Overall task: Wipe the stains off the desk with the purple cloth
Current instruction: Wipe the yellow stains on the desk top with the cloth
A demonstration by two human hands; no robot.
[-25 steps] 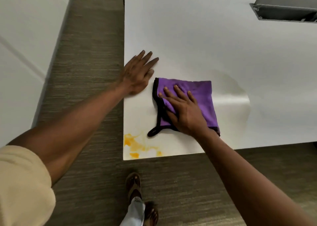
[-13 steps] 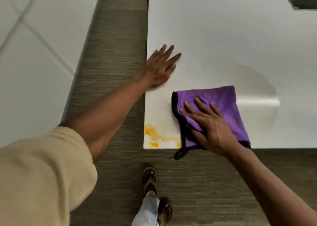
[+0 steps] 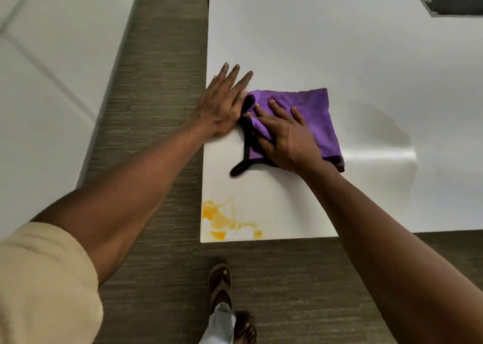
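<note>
Pressing down with flat, spread fingers, the right hand pins the purple cloth to the white desk so it can be dragged across the top, while the left hand lies flat and relaxed at the desk's nine o'clock edge, touching the cloth's rumpled side and, I would guess, bracing the person's lean. The cloth is a folded square with black trim, its loop trailing toward seven o'clock, and it sits well apart from the orange stain smeared at the desk's near corner, at about seven o'clock from the cloth, apparently not yet wiped away.
</note>
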